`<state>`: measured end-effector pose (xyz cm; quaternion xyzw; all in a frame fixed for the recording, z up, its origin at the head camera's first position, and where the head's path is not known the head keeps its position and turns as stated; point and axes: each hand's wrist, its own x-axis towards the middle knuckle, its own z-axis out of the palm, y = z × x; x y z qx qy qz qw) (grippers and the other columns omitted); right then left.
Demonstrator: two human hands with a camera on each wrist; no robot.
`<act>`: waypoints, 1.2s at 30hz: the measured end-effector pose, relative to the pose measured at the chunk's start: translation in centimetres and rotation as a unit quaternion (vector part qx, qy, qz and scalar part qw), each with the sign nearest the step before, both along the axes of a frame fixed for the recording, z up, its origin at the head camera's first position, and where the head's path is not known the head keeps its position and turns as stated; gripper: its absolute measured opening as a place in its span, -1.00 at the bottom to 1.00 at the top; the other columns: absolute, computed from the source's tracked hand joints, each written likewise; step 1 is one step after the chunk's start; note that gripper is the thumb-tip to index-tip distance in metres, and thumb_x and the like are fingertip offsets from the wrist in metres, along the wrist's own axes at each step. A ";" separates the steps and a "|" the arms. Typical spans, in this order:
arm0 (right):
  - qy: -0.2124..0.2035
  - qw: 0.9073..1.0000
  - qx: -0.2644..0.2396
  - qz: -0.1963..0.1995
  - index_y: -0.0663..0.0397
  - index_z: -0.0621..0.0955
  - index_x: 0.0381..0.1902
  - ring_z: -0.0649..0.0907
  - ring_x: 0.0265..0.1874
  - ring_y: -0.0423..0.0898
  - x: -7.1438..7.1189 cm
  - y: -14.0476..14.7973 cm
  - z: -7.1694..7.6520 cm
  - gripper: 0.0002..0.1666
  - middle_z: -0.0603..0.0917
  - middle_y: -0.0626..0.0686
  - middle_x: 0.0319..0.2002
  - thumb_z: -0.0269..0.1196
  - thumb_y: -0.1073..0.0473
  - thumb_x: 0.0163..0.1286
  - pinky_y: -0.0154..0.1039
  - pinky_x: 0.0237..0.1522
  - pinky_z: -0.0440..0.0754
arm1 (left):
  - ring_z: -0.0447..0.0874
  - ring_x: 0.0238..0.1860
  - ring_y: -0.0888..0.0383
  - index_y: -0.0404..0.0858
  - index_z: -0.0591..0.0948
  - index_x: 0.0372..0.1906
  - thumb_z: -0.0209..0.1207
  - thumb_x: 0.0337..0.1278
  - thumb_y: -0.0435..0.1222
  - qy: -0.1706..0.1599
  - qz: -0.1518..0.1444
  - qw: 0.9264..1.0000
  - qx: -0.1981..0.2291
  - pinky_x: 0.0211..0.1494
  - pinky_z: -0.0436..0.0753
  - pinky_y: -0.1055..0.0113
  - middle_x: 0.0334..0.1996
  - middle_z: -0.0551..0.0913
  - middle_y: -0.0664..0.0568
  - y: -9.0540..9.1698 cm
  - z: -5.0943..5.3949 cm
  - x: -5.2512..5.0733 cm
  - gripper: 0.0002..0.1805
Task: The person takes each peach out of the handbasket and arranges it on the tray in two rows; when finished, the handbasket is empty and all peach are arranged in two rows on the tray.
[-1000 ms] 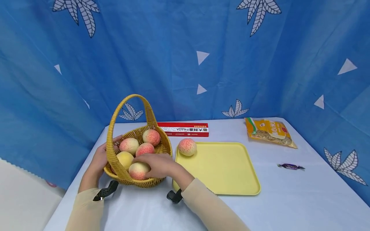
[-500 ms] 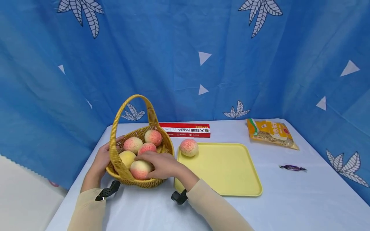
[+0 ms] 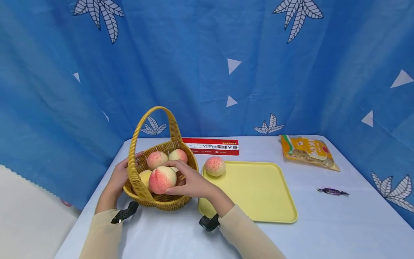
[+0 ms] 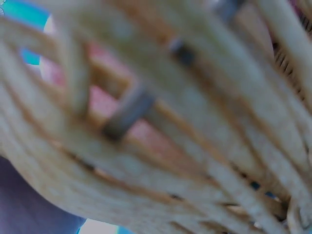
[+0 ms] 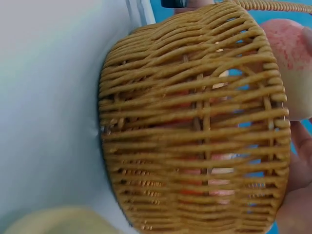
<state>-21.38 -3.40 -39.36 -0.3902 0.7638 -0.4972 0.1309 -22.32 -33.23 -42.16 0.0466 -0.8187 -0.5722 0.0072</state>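
Observation:
In the head view my right hand (image 3: 195, 181) pinches a pink-and-cream peach (image 3: 160, 181) above the near part of the wicker basket (image 3: 171, 205). The right wrist view has that peach (image 5: 292, 63) above the basket rim, partly out of frame. My left hand (image 3: 119, 176) grips the basket's left side, its fingertips over the rim and partly hidden by the arched handle. Inside lie more peaches (image 3: 157, 159) and a yellow fruit (image 3: 145, 177), partly covered. Up close in the left wrist view, blurred wicker (image 4: 195, 122) fills the frame, with pink showing through its gaps.
Right of the basket lies a yellow tray (image 3: 252, 190) with one peach (image 3: 215, 166) at its far left corner. A red pasta box (image 3: 220, 146) is behind. Farther right are an orange food bag (image 3: 308, 151) and a purple wrapped candy (image 3: 333, 191).
My right hand has lifted the near peach from among the others to above the basket rim. My left hand stays on the basket. The head view has shifted slightly.

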 end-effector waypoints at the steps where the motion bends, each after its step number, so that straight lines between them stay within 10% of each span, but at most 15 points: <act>1: -0.022 1.000 -0.015 -0.001 -0.47 0.30 0.39 0.58 0.04 -0.18 0.0 0.2 0.0 -0.18 0.45 -0.14 0.26 0.43 0.02 0.27 -0.30 -0.04 0.67 | -0.03 0.58 -0.19 -0.08 0.24 0.55 -0.10 0.55 -0.14 0.000 0.001 1.000 0.000 0.51 0.07 -0.22 0.57 0.14 -0.18 0.1 0.0 0.0 -0.44; 11: -0.136 0.981 -0.138 -0.008 -0.25 0.22 0.40 0.57 0.20 -0.07 0.6 2.9 -0.6 -0.16 0.42 0.04 0.34 0.37 0.25 0.29 -0.22 0.09 0.66 | 0.00 0.57 -0.18 -0.10 0.23 0.55 -0.11 0.56 -0.14 -0.003 -0.007 1.000 0.007 0.54 0.06 -0.22 0.57 0.13 -0.18 0.2 0.0 -0.2 -0.44; 36: -0.141 0.968 -0.185 -0.090 -0.12 0.17 0.46 0.75 -0.09 0.16 -2.0 9.9 2.3 -0.07 0.32 0.12 0.35 0.35 0.39 0.27 -0.01 -0.20 0.76 | -0.10 0.59 -0.22 0.01 0.22 0.56 -0.11 0.56 -0.12 -0.024 -0.005 1.000 0.003 0.52 0.03 -0.22 0.57 0.11 -0.19 -0.4 0.1 -0.4 -0.45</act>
